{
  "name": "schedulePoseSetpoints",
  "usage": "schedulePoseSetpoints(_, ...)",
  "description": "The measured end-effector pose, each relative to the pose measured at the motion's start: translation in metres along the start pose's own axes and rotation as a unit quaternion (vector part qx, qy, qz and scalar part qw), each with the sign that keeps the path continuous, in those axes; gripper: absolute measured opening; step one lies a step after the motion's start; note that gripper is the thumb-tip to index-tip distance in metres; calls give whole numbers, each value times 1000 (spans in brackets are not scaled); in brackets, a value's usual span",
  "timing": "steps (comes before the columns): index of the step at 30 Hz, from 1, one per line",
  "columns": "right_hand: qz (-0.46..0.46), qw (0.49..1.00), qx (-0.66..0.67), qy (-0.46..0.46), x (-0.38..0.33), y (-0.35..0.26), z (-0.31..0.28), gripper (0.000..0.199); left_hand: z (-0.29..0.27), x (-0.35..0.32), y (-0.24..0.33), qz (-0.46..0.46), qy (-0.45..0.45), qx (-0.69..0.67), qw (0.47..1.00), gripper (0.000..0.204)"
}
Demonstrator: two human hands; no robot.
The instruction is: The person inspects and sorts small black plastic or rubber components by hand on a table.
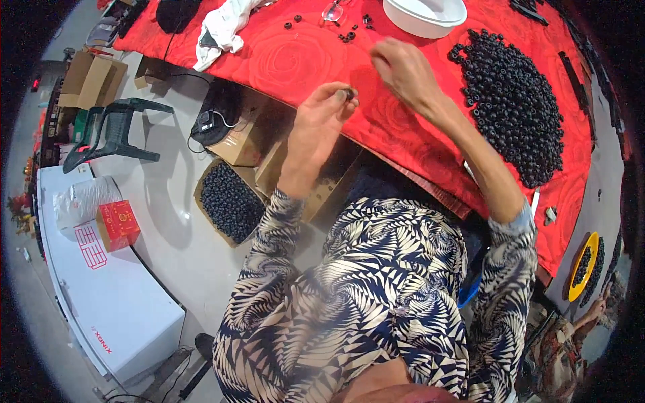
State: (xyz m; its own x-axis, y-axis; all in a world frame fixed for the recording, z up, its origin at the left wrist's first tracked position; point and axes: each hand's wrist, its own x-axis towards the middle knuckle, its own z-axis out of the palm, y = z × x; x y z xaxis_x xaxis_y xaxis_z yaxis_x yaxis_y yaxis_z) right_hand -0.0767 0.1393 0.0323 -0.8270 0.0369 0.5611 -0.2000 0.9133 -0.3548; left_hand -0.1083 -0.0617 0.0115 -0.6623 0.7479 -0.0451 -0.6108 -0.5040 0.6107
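Pinching a black piece (349,95) between fingertips (338,85): left grip (317,119); right grip's (408,75) state unclear.

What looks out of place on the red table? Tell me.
A few small black pieces lie scattered by the eyeglasses, away from the big pile, and a white cloth lies crumpled on the table. Both look untidy, though perhaps deliberate; no damage stands out.

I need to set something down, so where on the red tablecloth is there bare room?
On the red tablecloth, the widest bare patch lies between the white cloth, the left hand and scattered black pieces. A smaller one lies between the right forearm and the front edge. The black heap crowds the right; the white basin and glasses crowd the far side.
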Motion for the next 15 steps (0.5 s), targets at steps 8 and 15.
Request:
schedulePoseSetpoints(8,77,966,-233,-79,59,29,62,9,6,-25,1,-28,37,-88,995,23)
schedulePoseSetpoints(15,53,964,-259,31,71,49,85,11,10,-28,-5,-16,22,-84,996,21)
